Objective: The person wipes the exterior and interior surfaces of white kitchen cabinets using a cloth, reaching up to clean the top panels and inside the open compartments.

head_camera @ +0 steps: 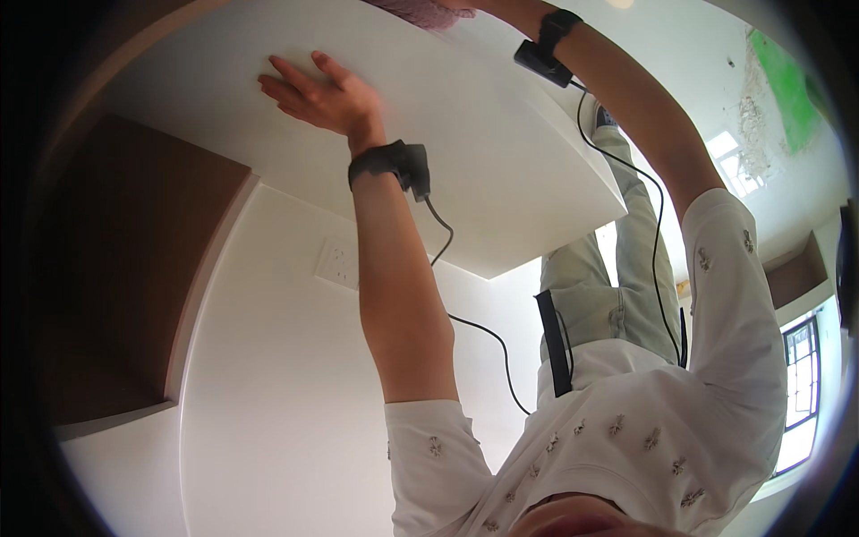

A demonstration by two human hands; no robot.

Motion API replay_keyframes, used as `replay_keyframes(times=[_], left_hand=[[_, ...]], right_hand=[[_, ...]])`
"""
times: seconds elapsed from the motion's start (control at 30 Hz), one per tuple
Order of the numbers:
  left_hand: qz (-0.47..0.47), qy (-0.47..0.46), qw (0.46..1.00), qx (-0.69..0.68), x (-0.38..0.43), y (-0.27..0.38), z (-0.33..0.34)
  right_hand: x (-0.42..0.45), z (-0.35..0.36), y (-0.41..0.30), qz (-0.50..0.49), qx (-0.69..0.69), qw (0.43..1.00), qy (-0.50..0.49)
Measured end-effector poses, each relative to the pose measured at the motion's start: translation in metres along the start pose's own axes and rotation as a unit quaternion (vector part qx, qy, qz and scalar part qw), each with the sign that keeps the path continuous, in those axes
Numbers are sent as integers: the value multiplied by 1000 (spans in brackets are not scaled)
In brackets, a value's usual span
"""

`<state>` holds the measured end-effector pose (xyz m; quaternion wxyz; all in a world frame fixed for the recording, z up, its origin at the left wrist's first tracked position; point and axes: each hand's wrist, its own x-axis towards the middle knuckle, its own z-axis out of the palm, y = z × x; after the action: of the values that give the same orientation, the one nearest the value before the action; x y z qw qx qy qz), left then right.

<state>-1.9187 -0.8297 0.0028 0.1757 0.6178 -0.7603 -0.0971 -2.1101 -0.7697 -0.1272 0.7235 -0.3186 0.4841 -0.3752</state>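
My left hand (pixel 325 97) is over a smooth white panel-like surface (pixel 436 174), its fingers spread and pointing left and nothing in it. Whether its palm touches the surface is hard to tell. At the top edge, my right hand (pixel 460 4) is partly cut off; it is on a fluffy mauve cloth (pixel 419 13) that lies against the same surface. Most of the right fingers are hidden or out of view. Each wrist wears a black strap with a small black device (pixel 417 168) and a cable (pixel 500 346).
A wall socket plate (pixel 337 263) is below the white surface's edge. A dark brown recess (pixel 134 268) lies at the left. My legs (pixel 584 268) stand beside the surface's right corner. Farther right are a green patch (pixel 785 94) on the floor and a barred window (pixel 798 389).
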Motion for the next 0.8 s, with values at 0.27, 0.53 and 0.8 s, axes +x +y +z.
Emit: replay_keyframes(times=[0.27,0.53,0.8], left_hand=[[3,18,1000,17,7,-16,-19],[36,31,999,26,10,-28,-9],[39,27,999,24,8,-23,-9]], right_hand=[[-287,68,137,95,19,993,69],[-225,66,83,61,-35,994,89],[-144,41,8,42,-84,995,32]])
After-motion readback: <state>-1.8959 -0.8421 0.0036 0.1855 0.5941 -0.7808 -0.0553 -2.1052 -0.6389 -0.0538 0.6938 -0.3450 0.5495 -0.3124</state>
